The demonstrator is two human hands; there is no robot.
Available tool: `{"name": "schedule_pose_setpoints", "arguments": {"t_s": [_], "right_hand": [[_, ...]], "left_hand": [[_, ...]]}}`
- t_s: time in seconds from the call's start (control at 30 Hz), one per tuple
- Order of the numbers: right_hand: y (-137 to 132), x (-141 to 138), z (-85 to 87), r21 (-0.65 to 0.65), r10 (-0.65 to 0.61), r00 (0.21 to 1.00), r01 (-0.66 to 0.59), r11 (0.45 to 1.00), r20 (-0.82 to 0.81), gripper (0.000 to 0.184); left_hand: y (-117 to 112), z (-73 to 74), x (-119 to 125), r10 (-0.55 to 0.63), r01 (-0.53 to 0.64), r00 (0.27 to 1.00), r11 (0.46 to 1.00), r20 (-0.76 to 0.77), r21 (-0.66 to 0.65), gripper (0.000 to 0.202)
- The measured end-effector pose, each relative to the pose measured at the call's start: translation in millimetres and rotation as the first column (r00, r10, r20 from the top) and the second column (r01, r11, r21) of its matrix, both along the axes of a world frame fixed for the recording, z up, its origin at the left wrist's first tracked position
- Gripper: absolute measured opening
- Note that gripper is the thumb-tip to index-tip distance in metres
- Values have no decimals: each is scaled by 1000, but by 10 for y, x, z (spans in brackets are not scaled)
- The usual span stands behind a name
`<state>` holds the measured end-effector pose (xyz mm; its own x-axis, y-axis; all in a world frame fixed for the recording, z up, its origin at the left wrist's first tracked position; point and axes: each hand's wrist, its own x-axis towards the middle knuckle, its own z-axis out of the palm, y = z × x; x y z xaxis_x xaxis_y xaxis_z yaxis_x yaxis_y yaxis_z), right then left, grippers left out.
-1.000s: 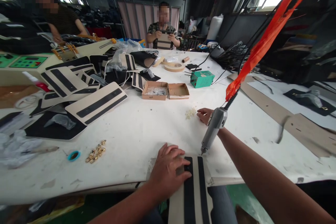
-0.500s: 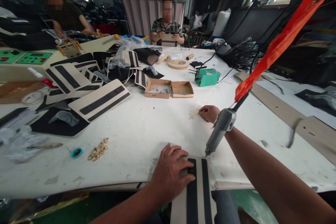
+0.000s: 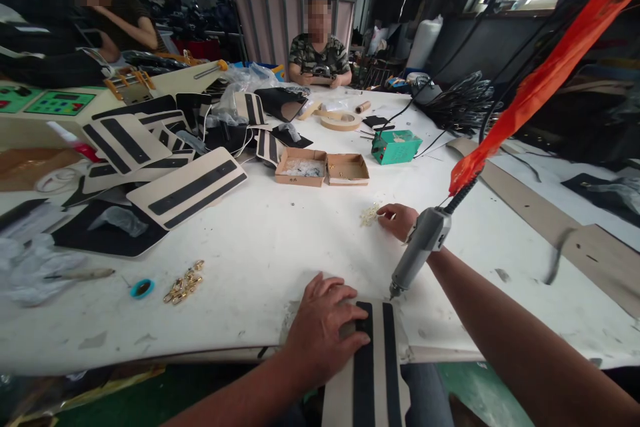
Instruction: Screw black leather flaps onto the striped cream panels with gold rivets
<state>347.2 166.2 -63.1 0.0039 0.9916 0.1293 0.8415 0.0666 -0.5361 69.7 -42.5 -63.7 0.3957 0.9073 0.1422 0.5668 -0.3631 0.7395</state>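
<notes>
My left hand (image 3: 327,333) lies with spread fingers on a beige panel (image 3: 340,397) that carries two black strips. The panel overhangs the table's front edge toward my lap. My right hand (image 3: 399,220) reaches out to a small pile of pale little pieces (image 3: 369,215). Its thumb and forefinger are pinched together at the pile's right side; whatever is between them is too small to make out. A grey electric screwdriver (image 3: 423,250) hangs in front of my right wrist, its tip just above the panel's far right corner.
Gold-coloured clasps (image 3: 184,282) and a blue-rimmed little dish (image 3: 142,288) lie at left. Striped panels (image 3: 187,188) are heaped behind them. Two cardboard boxes (image 3: 349,181) and a green power box (image 3: 397,147) stand farther back. An orange wrap (image 3: 545,80) slants down to the screwdriver. Two people sit beyond.
My right fingers have shifted slightly at the pile. My left hand stays on the panel. The person opposite has lowered their hands, and the person at left has raised a hand.
</notes>
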Motion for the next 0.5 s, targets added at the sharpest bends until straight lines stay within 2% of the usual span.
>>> {"name": "schedule_pose_setpoints", "arguments": {"t_s": [0.17,0.33,0.5], "right_hand": [[7,9,-83,82,60,998,-61,995,8,29],[34,32,-120,99,117,993,-117,988,8,30],[-10,22,-111,129,65,998,-62,990,-14,38]], "left_hand": [[9,6,-3,0,0,1000,1000,-7,0,29],[17,45,2,-4,4,1000,1000,-19,4,27],[6,88,5,-9,9,1000,1000,-27,-20,26]]}}
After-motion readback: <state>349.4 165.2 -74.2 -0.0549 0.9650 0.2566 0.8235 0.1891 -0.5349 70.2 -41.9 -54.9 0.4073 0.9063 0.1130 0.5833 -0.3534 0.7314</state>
